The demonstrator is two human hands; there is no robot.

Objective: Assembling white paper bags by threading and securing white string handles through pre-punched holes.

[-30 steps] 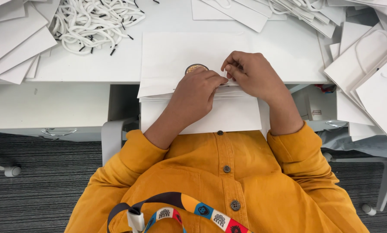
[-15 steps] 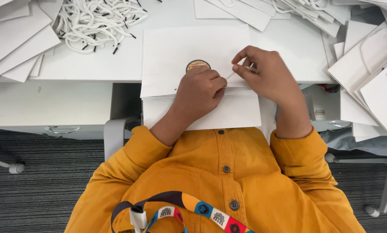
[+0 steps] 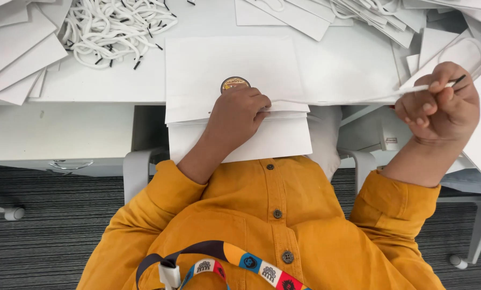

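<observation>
1. The right hand [image 3: 439,102] has swung far out to the right since the earlier frames, away from the bag [image 3: 235,80], where it worked just beside the left fingers.
2. The bag, flat, white and folded, stays on the table [image 3: 101,86] edge under the left hand [image 3: 238,115], which presses down with curled fingers just below a round gold seal [image 3: 234,83].
3. The cord [image 3: 358,98], thin and white with a black tip, now runs taut from beside the left fingers up to the right fist, clenched around its end.
4. More cords [image 3: 111,27] lie heaped beyond the left fingers.
</observation>
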